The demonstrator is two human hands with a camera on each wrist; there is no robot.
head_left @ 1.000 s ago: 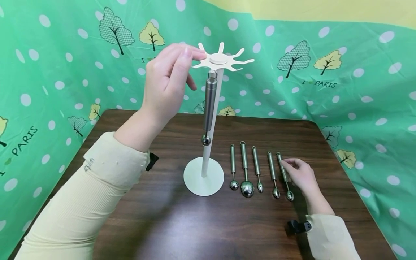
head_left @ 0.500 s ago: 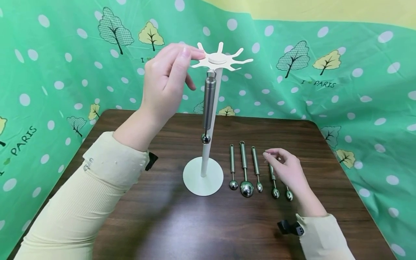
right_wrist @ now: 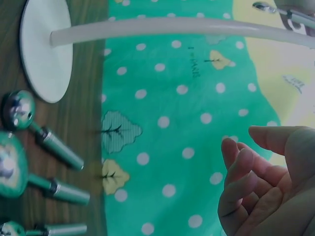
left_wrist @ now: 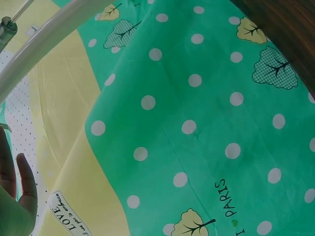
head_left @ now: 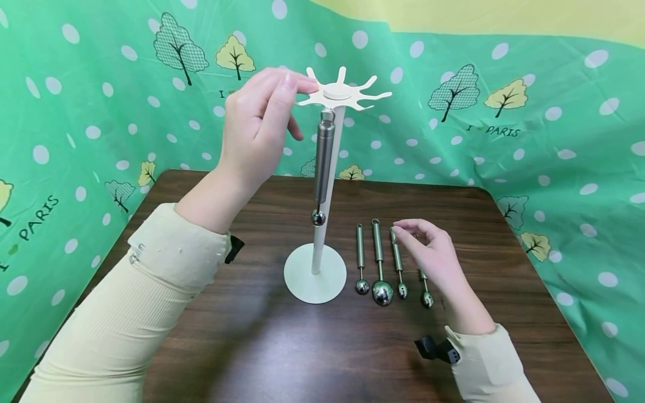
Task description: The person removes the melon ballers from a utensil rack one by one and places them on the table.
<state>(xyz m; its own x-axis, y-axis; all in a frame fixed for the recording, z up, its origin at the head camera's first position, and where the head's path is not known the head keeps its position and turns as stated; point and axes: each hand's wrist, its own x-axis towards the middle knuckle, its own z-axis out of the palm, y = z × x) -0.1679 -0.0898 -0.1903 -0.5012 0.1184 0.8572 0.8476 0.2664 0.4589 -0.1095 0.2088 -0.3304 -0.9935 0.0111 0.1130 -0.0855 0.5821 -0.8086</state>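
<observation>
Left hand [head_left: 259,120]: raised, fingertips pinching one prong of the rack top [head_left: 344,93].
Rack [head_left: 316,273]: white pole on a round base, standing on the table [head_left: 262,347] left of the scoops.
Hanging scoop [head_left: 323,162]: steel, upright, hooked under the rack top against the pole.
Right hand [head_left: 432,254]: low over the row of scoops, fingers loosely curled and apart, gripping nothing; fingertips just above the third scoop [head_left: 398,263].
Scoops on table: four visible, side by side, bowls toward the viewer; first scoop [head_left: 360,260], big scoop [head_left: 379,263], fourth scoop [head_left: 425,291] partly hidden under the hand.
Backdrop [head_left: 529,112]: green cloth with white dots and trees.
</observation>
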